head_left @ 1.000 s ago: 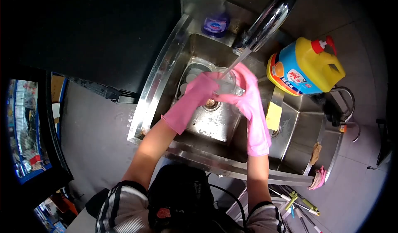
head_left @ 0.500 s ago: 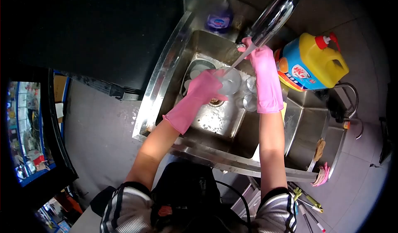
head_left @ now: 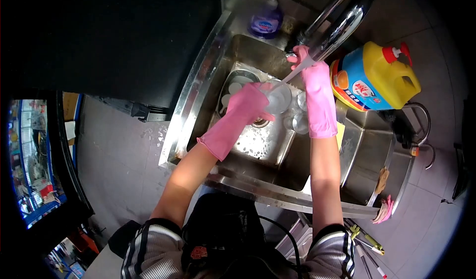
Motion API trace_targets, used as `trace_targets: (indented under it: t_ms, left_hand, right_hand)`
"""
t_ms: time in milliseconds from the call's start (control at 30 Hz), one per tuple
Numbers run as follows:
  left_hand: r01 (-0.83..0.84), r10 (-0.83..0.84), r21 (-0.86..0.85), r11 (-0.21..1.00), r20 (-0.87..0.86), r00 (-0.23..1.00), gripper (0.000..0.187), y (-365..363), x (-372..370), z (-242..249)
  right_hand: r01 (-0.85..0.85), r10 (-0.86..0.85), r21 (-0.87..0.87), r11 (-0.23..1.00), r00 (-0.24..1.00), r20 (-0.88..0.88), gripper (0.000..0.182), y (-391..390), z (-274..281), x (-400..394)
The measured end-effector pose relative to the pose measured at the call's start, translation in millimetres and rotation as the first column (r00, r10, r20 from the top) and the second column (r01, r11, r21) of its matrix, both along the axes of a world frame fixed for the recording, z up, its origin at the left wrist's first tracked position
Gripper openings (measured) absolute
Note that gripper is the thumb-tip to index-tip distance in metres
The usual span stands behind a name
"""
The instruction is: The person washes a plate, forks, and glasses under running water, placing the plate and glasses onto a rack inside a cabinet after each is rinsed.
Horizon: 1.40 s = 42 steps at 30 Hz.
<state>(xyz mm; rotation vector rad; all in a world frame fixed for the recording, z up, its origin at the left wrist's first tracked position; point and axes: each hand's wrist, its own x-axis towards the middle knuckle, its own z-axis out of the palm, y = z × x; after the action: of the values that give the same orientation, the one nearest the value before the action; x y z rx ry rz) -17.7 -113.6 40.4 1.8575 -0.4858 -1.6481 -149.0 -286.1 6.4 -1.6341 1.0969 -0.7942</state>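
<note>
Both hands wear pink rubber gloves. My left hand (head_left: 248,103) grips a clear bowl (head_left: 280,100) over the sink basin, thumb and fingers about its left side. Water streams from the chrome faucet (head_left: 342,28) into the bowl. At the faucet's base, my right hand (head_left: 313,78) has its fingers closed round a small metal faucet handle (head_left: 291,55). Clear glasses (head_left: 299,123) stand in the basin to the right of the bowl. Partly behind my left hand lies a dark pan (head_left: 241,75) with pale round pieces in it.
A purple soap bottle (head_left: 266,23) stands on the sink's back ledge. To the right is a big yellow detergent jug (head_left: 379,78) with a red pump. The second basin (head_left: 359,150) lies below it, with a pink glove (head_left: 384,209) hanging at its front corner.
The view has shifted slightly. Both hands stay in about the same places, the left on the bowl and the right at the faucet handle, and the water still runs.
</note>
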Motion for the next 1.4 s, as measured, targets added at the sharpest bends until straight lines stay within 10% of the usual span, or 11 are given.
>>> trace_targets:
  t_ms: [700, 800, 833, 900, 1033, 1133, 1233, 1333, 1367, 1400]
  left_hand:
    - [0.016, -0.008, -0.113, 0.994, 0.071, 0.997, 0.045, -2, -2, -34]
    - [0.059, -0.058, -0.006, 0.998, 0.105, 0.993, 0.048, 0, 2, -1]
    - [0.039, -0.037, -0.008, 0.999, 0.122, 0.992, 0.048, 0, 4, 2]
    - [-0.007, 0.008, -0.009, 1.000, 0.150, 0.989, 0.048, 0, 5, 4]
    - [0.112, -0.054, -0.121, 0.986, 0.406, 0.912, 0.049, -4, -1, -34]
    - [0.193, -0.076, -0.253, 0.948, 0.412, 0.908, 0.054, 1, -14, -27]
    - [0.398, -0.177, -0.427, 0.812, 0.469, 0.865, 0.065, 9, -8, -25]
    - [0.126, -0.012, -0.471, 0.873, 0.237, 0.971, 0.077, 22, 7, -47]
    - [0.128, 0.108, -0.404, 0.906, 0.513, 0.852, 0.078, 21, 7, -50]
    - [-0.089, 0.173, -0.402, 0.911, 0.177, 0.969, 0.071, 18, 7, -58]
  right_hand:
    - [-0.028, 0.026, 0.053, 0.998, 0.999, 0.042, 0.024, -3, 2, -2]
    - [-0.001, -0.150, -0.381, 0.925, 0.918, -0.366, 0.046, 39, 35, -7]
    - [0.103, -0.220, -0.497, 0.861, 0.959, -0.181, 0.066, 48, 16, -11]
    - [0.326, -0.369, -0.224, 0.918, 0.910, -0.187, 0.065, 100, 14, -9]
    - [0.112, -0.068, 0.364, 0.925, 0.989, -0.133, 0.060, 129, -40, -16]
    - [0.084, -0.243, 0.590, 0.803, 0.950, 0.196, 0.052, 120, -88, -25]
    - [-0.252, -0.284, 0.690, 0.678, 0.776, 0.563, 0.047, 106, -136, -56]
    - [-0.531, -0.195, 0.600, 0.598, 0.630, 0.752, 0.052, 103, -156, -77]
    - [-0.514, -0.128, 0.580, 0.632, 0.669, 0.732, 0.060, 115, -138, -78]
    - [-0.498, -0.063, 0.558, 0.664, 0.706, 0.706, 0.070, 130, -101, -68]
